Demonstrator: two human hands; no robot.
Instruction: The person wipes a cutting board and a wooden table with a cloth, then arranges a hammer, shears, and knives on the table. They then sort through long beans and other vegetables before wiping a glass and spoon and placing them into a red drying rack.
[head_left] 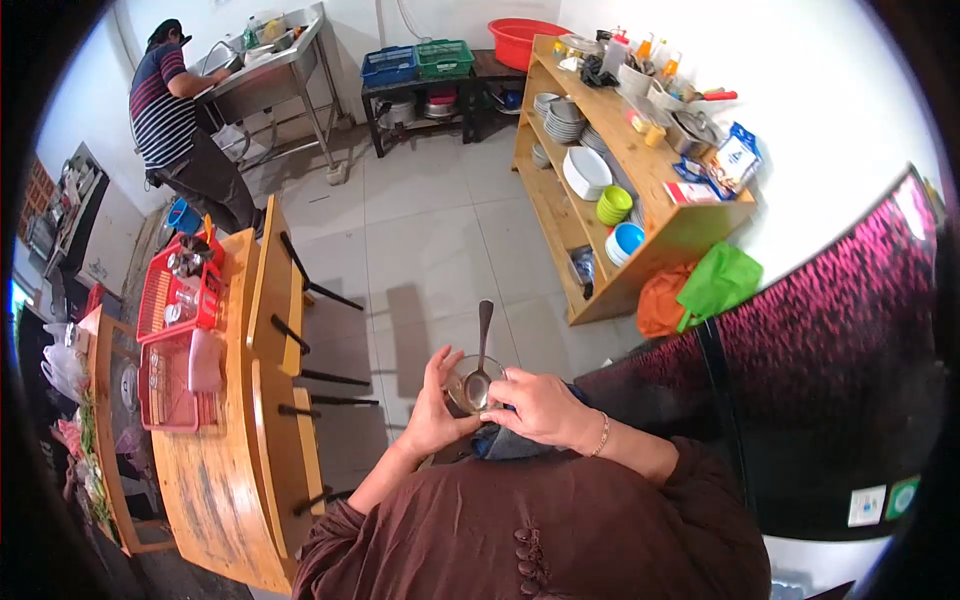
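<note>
In front of my body, a small clear glass bowl (457, 390) sits between my two hands. My left hand (434, 418) curves around its left side, the thumb low near the base. A metal spoon (485, 335) rests in the bowl, its bowl end inside and its handle pointing away from me. From the right, my right hand (545, 408) pinches at the glass rim, fingertips beside the spoon's bowl end. Dark blue fabric (505, 443) shows beneath the hands.
A wooden table (215, 480) with red baskets (165, 375) and wooden chairs (275, 400) stands left. Wooden shelves (660, 215) hold dishes at right, near a dark glossy panel (800, 340). A person (170, 110) works at a metal sink (270, 75) far back.
</note>
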